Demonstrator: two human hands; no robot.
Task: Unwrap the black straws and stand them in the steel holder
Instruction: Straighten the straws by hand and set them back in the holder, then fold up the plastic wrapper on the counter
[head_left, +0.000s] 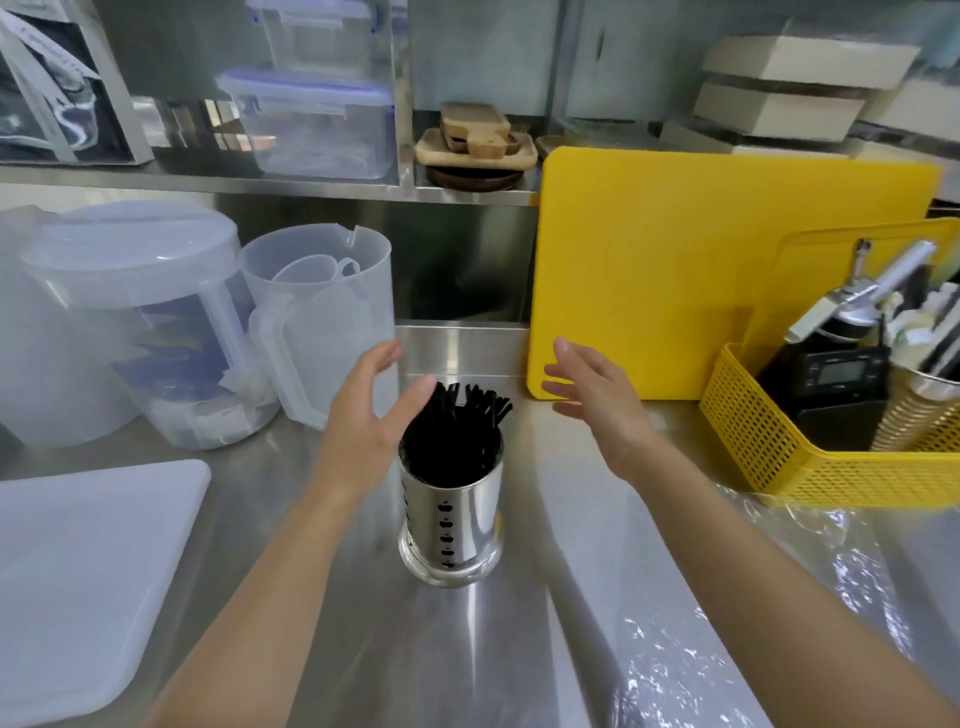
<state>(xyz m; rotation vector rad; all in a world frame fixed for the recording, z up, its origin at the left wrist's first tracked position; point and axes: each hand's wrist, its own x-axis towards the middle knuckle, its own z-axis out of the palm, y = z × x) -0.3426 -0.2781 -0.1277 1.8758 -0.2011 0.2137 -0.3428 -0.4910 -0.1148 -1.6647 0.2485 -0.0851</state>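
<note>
Now, from the head view, the black straws are seen standing bunched in the steel holder, which is placed upright on the steel counter. Both hands are held beside the straw tops — the left hand with fingers spread wide, its thumb just at the straws, the right hand also spread and apart from them, nothing being held. Crumpled clear wrap is lying at the right, near a yellow basket.
</note>
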